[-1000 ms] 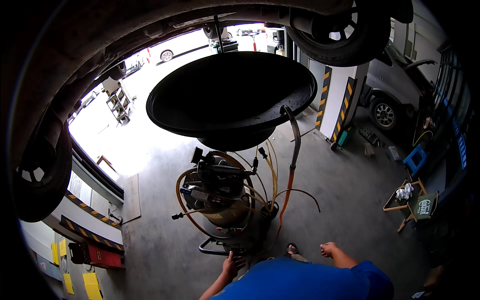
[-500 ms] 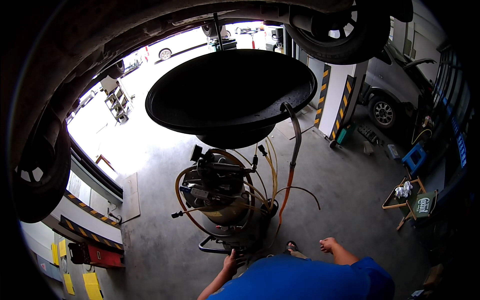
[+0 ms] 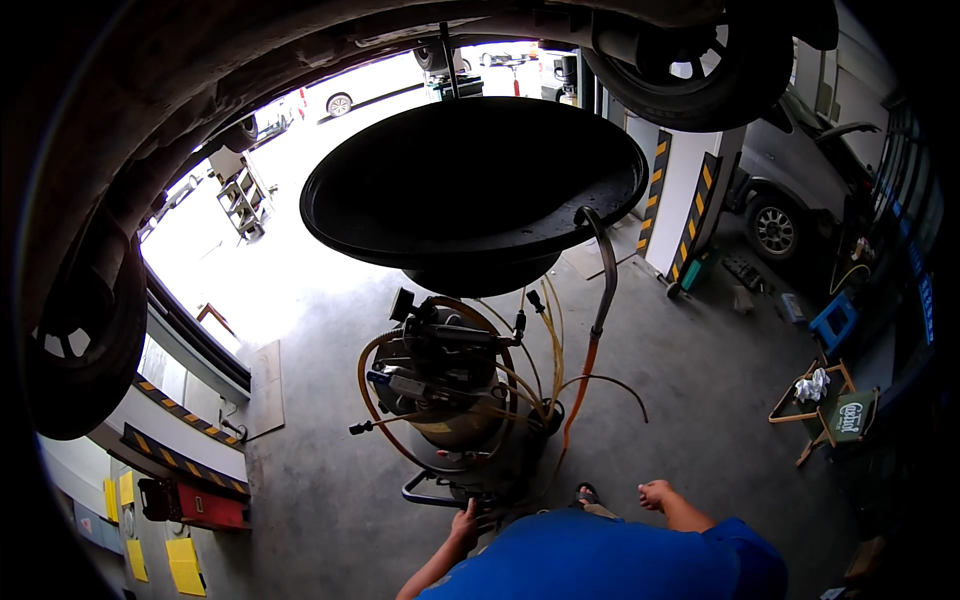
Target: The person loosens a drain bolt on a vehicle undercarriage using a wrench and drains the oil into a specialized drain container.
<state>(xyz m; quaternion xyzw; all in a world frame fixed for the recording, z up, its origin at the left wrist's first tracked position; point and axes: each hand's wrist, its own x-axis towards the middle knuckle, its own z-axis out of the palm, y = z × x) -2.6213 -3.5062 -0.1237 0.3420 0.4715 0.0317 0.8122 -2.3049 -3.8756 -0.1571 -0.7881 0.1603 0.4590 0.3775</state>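
Before me stands a waste-oil drainer (image 3: 450,425), a dark tank with gauges, coiled tubes and a wide black drain pan (image 3: 480,235) raised above it. My left hand (image 3: 466,522) is at the near side of its base, closed at the end of the dark push handle (image 3: 432,499); its fingers are partly in shadow. An orange and grey hose (image 3: 590,350) hangs from the pan's rim beside several thin yellowish tubes (image 3: 550,370). My right hand (image 3: 655,494) is held out at my right side, fingers curled in, with nothing visible in it.
A raised car's underside (image 3: 250,60) and wheels (image 3: 690,75) hang overhead. A striped lift post (image 3: 675,200) rises at the right, near a folding chair (image 3: 845,410) and blue stool (image 3: 832,322). At left are a red toolbox (image 3: 200,503) and a shelved cart (image 3: 242,203).
The whole view has shifted slightly, so the drainer and surroundings sit a little farther right. Both hands keep nearly the same pose.
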